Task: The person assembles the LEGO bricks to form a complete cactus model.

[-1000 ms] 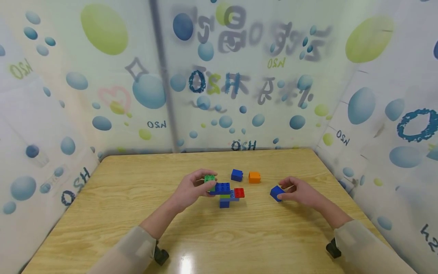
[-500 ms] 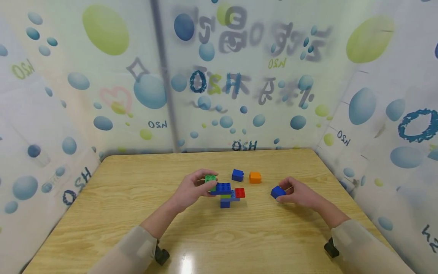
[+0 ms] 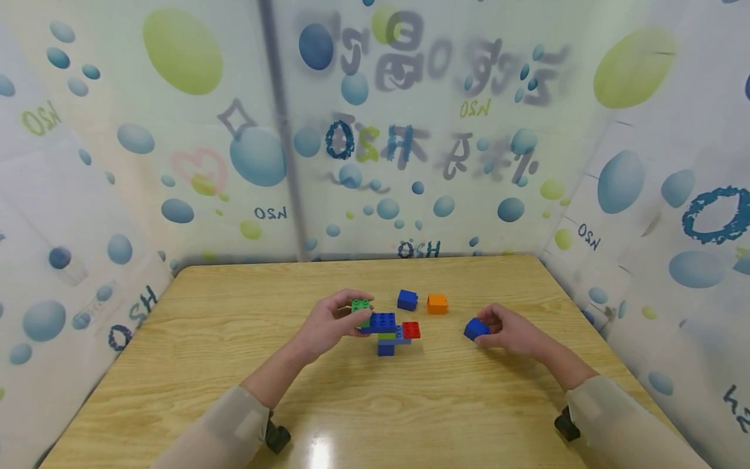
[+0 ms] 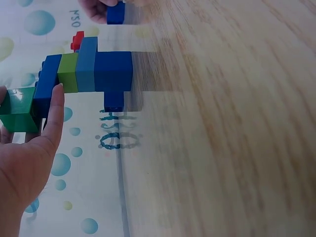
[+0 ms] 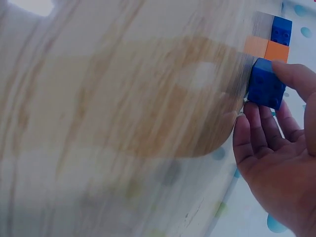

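Observation:
A small stack of toy building bricks stands on the table, with a dark blue brick (image 3: 385, 349) at its foot. Above that come a light blue brick (image 4: 87, 64), a lime brick (image 4: 69, 73) and a long blue brick (image 3: 383, 321), and a red brick (image 3: 412, 330) sits out to the right. My left hand (image 3: 329, 326) grips the green brick (image 3: 361, 305) at the stack's upper left, one digit lying along the long blue brick. Farther right, my right hand (image 3: 512, 331) pinches a loose blue brick (image 5: 266, 84) between thumb and fingers, close to the tabletop.
Behind the stack lie another blue brick (image 3: 407, 300) and an orange brick (image 3: 437, 303), side by side with a small gap. The wooden table (image 3: 351, 410) ends at a patterned curtain (image 3: 375, 195) at the back and sides.
The loose blue brick has turned slightly in my right hand, whose fingers have shifted a little on it. My left hand and the stack hold still.

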The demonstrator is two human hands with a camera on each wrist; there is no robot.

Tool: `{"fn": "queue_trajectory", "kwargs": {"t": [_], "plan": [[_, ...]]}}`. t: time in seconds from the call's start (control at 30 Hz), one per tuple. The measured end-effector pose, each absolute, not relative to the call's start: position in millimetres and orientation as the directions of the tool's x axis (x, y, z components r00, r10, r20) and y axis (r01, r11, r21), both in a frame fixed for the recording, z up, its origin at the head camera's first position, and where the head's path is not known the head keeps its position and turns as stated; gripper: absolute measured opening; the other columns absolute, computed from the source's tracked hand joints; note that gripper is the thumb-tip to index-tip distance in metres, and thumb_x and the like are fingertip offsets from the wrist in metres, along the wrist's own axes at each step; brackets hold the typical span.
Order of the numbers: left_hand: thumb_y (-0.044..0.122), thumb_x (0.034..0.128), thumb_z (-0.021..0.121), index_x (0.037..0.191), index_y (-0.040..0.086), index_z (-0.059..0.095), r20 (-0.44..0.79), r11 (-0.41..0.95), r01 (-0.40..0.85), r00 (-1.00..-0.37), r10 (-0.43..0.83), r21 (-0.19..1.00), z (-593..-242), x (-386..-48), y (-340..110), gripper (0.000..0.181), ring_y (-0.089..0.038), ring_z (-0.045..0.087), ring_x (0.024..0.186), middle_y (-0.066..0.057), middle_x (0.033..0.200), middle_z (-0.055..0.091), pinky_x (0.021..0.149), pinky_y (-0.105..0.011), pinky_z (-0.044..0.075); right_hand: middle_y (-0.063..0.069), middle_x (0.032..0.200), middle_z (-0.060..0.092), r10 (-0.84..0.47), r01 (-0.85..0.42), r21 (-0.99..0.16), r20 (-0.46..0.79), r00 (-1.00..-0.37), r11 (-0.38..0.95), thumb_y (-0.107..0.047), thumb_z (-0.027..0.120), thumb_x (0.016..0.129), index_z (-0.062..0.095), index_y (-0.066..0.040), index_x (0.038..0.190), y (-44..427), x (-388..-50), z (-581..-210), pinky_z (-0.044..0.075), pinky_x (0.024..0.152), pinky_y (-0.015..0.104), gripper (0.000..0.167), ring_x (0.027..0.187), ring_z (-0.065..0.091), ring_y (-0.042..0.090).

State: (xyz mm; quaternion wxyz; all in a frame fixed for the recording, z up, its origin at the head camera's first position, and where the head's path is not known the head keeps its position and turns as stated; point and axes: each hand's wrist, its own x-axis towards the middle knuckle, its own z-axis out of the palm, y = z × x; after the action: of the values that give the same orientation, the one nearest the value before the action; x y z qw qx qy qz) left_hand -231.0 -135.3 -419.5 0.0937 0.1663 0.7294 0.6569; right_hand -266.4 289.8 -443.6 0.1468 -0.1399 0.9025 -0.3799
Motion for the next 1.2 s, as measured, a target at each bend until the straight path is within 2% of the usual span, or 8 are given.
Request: {"fn": "queue_trajectory", "kwargs": {"t": [0.2, 0.4, 0.63, 0.87, 1.2], "plan": [[0.025, 0.1075, 0.074, 0.143, 0.013, 0.068, 0.073, 0.083, 0.11, -0.929, 0.362, 0.99, -418, -231, -135, 0.038, -0.022, 0.073, 0.113, -0.021, 0.14, 0.065, 0.096, -0.054, 0.067, 0.02, 0.136, 0.067, -0.362, -0.152, -0.733, -0.136, -0.922, 0.663, -0.022, 0.077, 0.103, 0.059, 0.001, 0.141, 282, -265, -439, 0.058, 0.099, 0.043, 0.048, 0.117, 0.064, 0.029], [0.025, 0.1074, 0.074, 0.143, 0.012, 0.068, 0.074, 0.078, 0.11, -0.928, 0.366, 0.991, -419, -231, -135, 0.038, -0.021, 0.072, 0.113, -0.022, 0.14, 0.064, 0.095, -0.052, 0.067, 0.022, 0.14, 0.066, -0.379, -0.174, -0.781, -0.086, -0.921, 0.6, -0.023, 0.074, 0.106, 0.062, -0.004, 0.145, 265, -262, -430, 0.061, 0.093, 0.036, 0.045, 0.113, 0.068, 0.028], [0.023, 0.1082, 0.073, 0.143, 0.01, 0.067, 0.08, 0.069, 0.114, -0.924, 0.373, 0.991, -420, -231, -136, 0.038, -0.021, 0.073, 0.112, -0.024, 0.14, 0.063, 0.098, -0.058, 0.065, 0.024, 0.146, 0.063, -0.429, -0.232, -0.827, -0.013, -0.903, 0.512, -0.02, 0.074, 0.106, 0.064, -0.004, 0.148, 240, -257, -419, 0.063, 0.092, 0.029, 0.046, 0.114, 0.073, 0.028], [0.023, 0.1087, 0.072, 0.144, 0.009, 0.067, 0.085, 0.072, 0.12, -0.924, 0.372, 0.99, -420, -232, -136, 0.038, -0.022, 0.072, 0.112, -0.023, 0.139, 0.063, 0.096, -0.055, 0.066, 0.023, 0.139, 0.066, -0.467, -0.263, -0.861, 0.033, -0.883, 0.436, -0.016, 0.077, 0.104, 0.058, 0.001, 0.146, 215, -254, -412, 0.064, 0.091, 0.025, 0.049, 0.111, 0.072, 0.027], [0.023, 0.1085, 0.072, 0.144, 0.009, 0.067, 0.095, 0.073, 0.131, -0.924, 0.369, 0.989, -420, -232, -135, 0.039, -0.022, 0.072, 0.11, -0.017, 0.134, 0.065, 0.093, -0.05, 0.068, 0.012, 0.131, 0.071, -0.485, -0.313, -0.841, 0.071, -0.872, 0.44, -0.019, 0.078, 0.104, 0.066, -0.01, 0.141, 195, -253, -413, 0.06, 0.095, 0.027, 0.04, 0.112, 0.068, 0.026]]}}
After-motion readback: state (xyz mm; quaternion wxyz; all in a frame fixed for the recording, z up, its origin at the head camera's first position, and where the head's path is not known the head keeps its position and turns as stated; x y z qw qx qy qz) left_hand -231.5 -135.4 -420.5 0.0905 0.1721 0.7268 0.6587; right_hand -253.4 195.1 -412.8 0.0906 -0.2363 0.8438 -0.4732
